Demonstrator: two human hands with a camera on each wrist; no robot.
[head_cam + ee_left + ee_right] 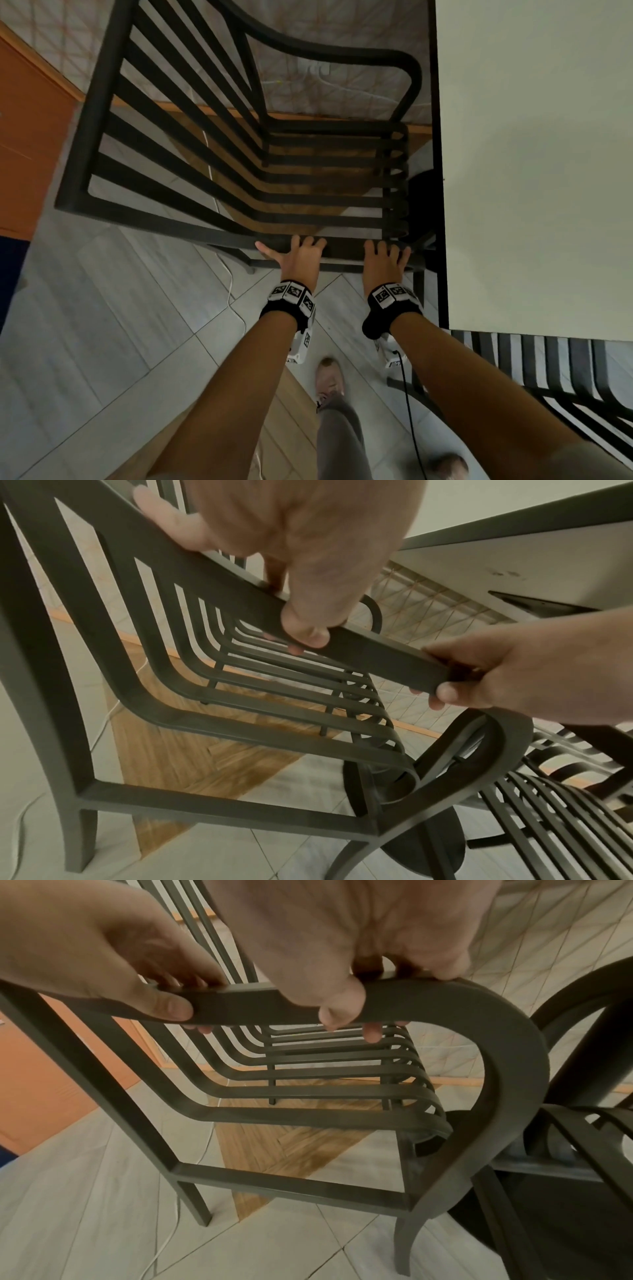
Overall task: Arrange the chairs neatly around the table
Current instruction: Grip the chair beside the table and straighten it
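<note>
A dark metal slatted armchair (325, 202) stands side-on beside the white-topped table (534, 171), with its seat front close to the table's edge. Both my hands hold its near armrest (342, 248). My left hand (298, 253) grips the middle of the bar, fingers curled over the top and thumb on the near side (304, 637). My right hand (385, 262) grips the same bar just before its curved front end (496, 1031), with fingertips showing under it. A second slatted chair (548, 363) sits at the table's near side, partly under the top.
The table's dark pedestal base (423, 202) stands just beyond the chair's front. A white cable (233, 294) trails over the grey floor tiles under the chair's near legs. An orange wall panel (30, 147) lies to the left. My feet (329, 377) are behind the armrest.
</note>
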